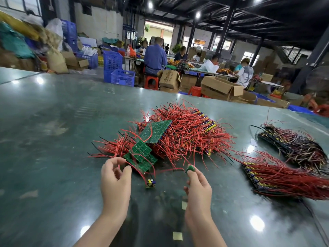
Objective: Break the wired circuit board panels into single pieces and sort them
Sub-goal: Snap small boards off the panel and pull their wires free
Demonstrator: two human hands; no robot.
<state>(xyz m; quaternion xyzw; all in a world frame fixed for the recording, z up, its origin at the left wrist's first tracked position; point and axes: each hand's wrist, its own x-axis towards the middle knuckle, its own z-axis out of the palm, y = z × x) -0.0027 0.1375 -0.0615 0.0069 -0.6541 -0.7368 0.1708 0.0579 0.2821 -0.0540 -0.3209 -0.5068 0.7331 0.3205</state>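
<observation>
Both hands over the dark green bench [53, 122], forearms coming in from the bottom edge.

L hand [115, 177]: fingers curled, thumb and forefinger tips pinching a red wire [130, 164] that runs down to a small single board [151, 183] w/ a yellow and blue part on it. That board hangs or lies just right of the L hand, between the two hands; can't tell if it touches the bench.

R hand [197, 186]: fingers curled, pinching a small green board piece [190, 168] at the fingertips, held up off the bench. A red wire leads from this piece toward the L.

Just beyond the hands: green panels [142, 157], several overlapping, solder side up, w/ a bigger green panel [156, 131] further out, tilted on top of the heap. All of it sits on a big tangled pile of red-wired boards [187, 132], some black wires mixed in, straight ahead of both hands.

To the R of the R hand: a neat row of boards w/ red wires [277, 177] laid side by side, wires pointing R. Further out on the R: a second sorted batch w/ darker wires [299, 145], apart from the red row.

Near the wrists, two small pale paper-like scraps [177, 236] on the bench.

Far beyond the bench: people seated at other tables, blue crates [122, 77], cardboard boxes [220, 88], red stools.
</observation>
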